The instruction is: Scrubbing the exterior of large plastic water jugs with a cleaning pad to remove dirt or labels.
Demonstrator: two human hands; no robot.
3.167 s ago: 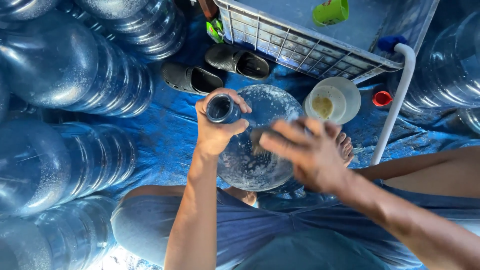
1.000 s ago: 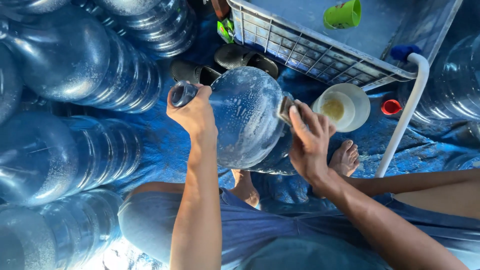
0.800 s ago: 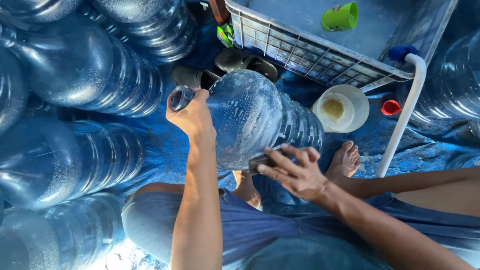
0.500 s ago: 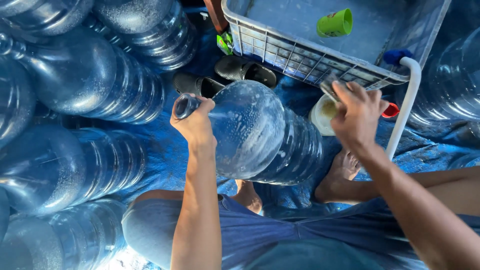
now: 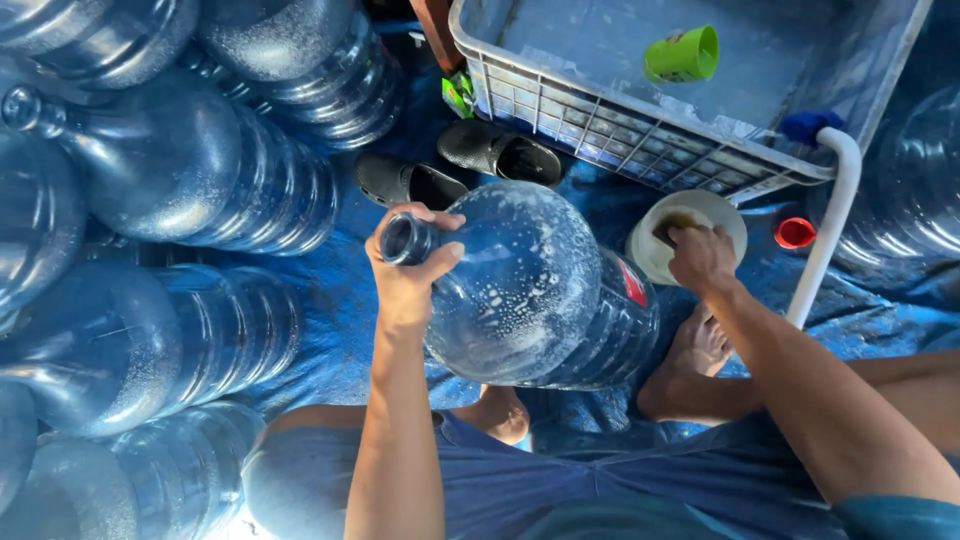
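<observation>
The left hand (image 5: 408, 272) is closed around the open neck of a large clear water jug (image 5: 530, 290), which lies tilted on its side over the blue tarp (image 5: 340, 300), soap foam flecking its wall, between the person's knees and a bare foot (image 5: 695, 350). The right hand (image 5: 700, 258) reaches into a white bowl (image 5: 690, 235) just beyond the jug, fingers curled down onto something brownish in it; what it grips I cannot tell. A small red cap (image 5: 795, 232) lies beside the bowl, near a white pipe (image 5: 825, 235). Farther off sit two black sandals (image 5: 460, 165), then a grey crate (image 5: 640, 130) holding a green cup (image 5: 683, 55). Empty jugs (image 5: 180, 180) are stacked along the tarp's left edge.
</observation>
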